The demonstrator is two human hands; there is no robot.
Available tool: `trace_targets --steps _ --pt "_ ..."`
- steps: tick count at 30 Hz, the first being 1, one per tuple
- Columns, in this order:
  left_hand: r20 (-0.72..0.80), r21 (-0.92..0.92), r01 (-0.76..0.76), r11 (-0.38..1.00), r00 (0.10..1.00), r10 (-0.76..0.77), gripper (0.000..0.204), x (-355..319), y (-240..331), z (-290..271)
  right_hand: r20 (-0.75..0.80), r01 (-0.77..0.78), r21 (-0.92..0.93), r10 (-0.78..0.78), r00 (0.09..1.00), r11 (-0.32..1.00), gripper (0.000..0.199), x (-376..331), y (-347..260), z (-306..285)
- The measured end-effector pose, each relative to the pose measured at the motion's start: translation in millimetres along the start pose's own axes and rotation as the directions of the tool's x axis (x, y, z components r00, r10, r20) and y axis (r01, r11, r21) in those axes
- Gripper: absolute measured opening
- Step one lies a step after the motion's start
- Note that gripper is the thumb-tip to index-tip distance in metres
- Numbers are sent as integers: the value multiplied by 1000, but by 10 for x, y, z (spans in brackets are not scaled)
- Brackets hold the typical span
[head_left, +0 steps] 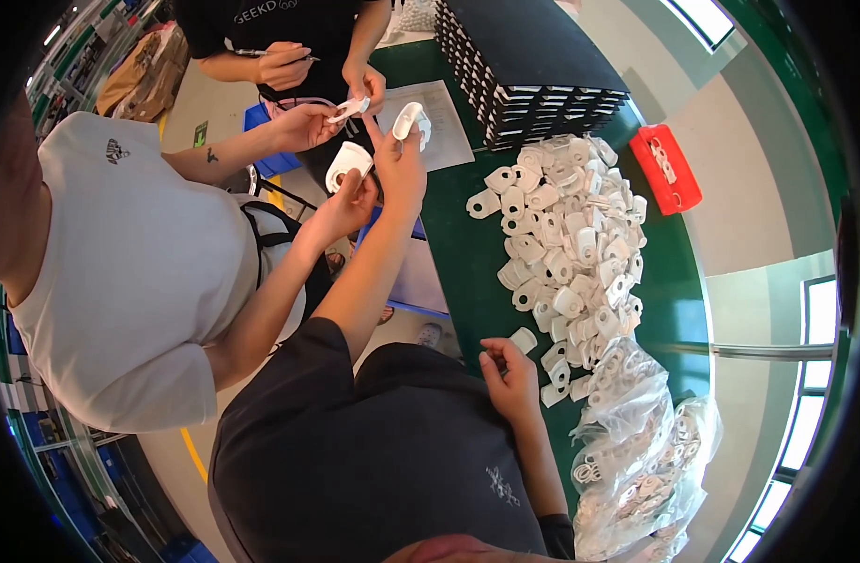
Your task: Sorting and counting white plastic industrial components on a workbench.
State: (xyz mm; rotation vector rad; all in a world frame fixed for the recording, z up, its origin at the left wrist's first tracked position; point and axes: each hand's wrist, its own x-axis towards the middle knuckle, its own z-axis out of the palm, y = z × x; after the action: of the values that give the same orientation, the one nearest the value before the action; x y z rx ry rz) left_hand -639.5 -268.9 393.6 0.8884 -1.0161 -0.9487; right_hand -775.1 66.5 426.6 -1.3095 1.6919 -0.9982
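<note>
My left hand (401, 169) is stretched out ahead at the far left of the table. It is closed on a white plastic part (408, 122) with a rounded, hollow shape. My right hand (511, 380) rests at the near table edge with loosely curled fingers, and I see nothing in it. Just beyond its fingertips lies a white plastic piece (523, 341). A large heap of similar white parts (570, 244), many with a round hole, spreads over the green table (463, 263).
On my left, a person in a light shirt (139, 253) holds a white part (349, 164) and another piece (348, 110). A person across holds a pen (270, 53). Stacked black trays (533, 47), paper (449, 122), a red bin (666, 169) and plastic bags (627, 450) surround the heap.
</note>
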Motion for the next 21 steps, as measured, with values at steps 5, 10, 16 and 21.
trace_targets --steps 5,10,16,21 --pt "332 -71 141 987 937 -110 30 -532 -150 75 -30 -38 13 38 999 999 19 -1 24 -33" --pt "661 159 410 898 631 -405 27 -1562 -219 -35 -34 13 26 -12 999 1000 19 5 -4 -26" --pt "783 328 435 839 371 -499 28 -2168 -27 -176 28 142 64 -144 989 988 22 42 -473 -194" --pt "819 320 304 897 388 -423 28 -2047 86 -111 272 327 445 -474 838 834 24 92 -1212 -428"
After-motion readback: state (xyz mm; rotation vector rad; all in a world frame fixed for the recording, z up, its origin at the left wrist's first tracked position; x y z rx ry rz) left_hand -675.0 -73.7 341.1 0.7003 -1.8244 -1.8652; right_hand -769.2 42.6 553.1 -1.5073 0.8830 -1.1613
